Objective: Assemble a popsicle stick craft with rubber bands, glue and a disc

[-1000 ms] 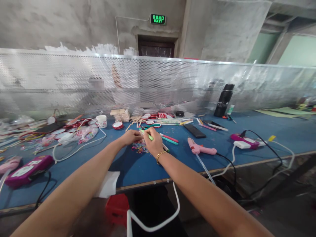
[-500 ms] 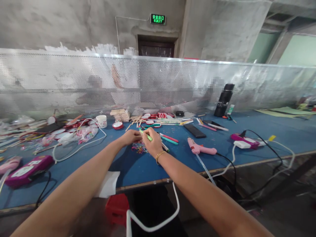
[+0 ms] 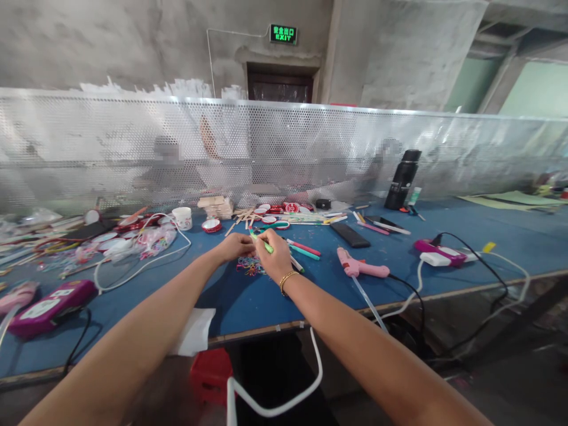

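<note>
My right hand (image 3: 277, 260) is wrapped round a light green marker pen (image 3: 268, 247) over the middle of the blue table. Close against it, my left hand (image 3: 236, 246) has its fingers pinched together; whatever lies between them is too small and hidden to make out. Below both hands is a tangle of small coloured rubber bands (image 3: 251, 266). A red marker (image 3: 299, 245) and a teal marker (image 3: 306, 253) lie just right of my right hand, and a white one is partly covered by that hand.
A pink glue gun (image 3: 361, 266) with its cord lies to the right, near a black phone (image 3: 350, 235). Behind stand a paper cup (image 3: 182, 218), wooden sticks (image 3: 242, 218), red lids (image 3: 212, 226) and a black bottle (image 3: 403, 180). A perforated metal screen (image 3: 284, 148) closes off the back.
</note>
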Action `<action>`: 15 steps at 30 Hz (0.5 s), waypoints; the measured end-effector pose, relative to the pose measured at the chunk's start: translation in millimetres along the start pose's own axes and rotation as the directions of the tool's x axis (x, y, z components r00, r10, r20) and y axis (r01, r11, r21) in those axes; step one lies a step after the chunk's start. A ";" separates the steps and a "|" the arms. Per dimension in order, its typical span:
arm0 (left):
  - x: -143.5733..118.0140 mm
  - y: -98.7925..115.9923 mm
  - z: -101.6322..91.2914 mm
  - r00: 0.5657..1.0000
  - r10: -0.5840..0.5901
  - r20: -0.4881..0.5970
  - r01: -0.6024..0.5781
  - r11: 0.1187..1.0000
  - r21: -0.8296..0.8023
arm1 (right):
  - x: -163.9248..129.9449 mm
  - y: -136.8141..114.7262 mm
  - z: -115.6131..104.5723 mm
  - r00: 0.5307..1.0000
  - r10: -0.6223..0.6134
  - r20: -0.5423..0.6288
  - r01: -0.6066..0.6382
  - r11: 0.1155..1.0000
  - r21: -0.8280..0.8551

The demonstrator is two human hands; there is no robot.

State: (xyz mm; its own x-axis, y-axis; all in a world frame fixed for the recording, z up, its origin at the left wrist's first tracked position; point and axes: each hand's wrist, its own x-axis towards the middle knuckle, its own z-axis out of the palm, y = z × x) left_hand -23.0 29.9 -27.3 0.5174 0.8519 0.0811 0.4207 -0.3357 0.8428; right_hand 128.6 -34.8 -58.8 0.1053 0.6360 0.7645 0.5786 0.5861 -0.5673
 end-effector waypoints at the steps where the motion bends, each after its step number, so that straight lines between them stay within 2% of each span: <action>1: -0.3 0.5 0.0 1.000 0.001 0.002 -0.001 1.000 0.004 | 0.0 -0.2 -0.4 1.000 0.007 -0.009 -0.007 1.000 -0.012; 5: -0.4 1.0 -0.2 1.000 -0.001 0.000 0.001 1.000 0.021 | -0.3 -0.6 -1.9 0.999 0.020 -0.043 -0.021 0.999 -0.035; 11: -0.2 0.5 0.1 1.000 0.012 0.004 -0.012 1.000 0.008 | -0.3 0.2 -0.5 1.000 -0.012 0.008 0.012 1.000 -0.004; 15: 0.8 -0.9 -0.7 1.000 0.000 -0.011 0.001 1.000 0.011 | 0.5 0.3 -0.8 0.999 0.017 -0.027 -0.018 1.000 -0.023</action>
State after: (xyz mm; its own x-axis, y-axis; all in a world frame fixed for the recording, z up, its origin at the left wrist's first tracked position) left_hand -23.4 31.2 -27.6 0.5091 0.8563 0.0865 0.4292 -0.3397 0.8369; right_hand 129.5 -34.7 -58.4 0.1375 0.6322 0.7625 0.5953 0.5626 -0.5737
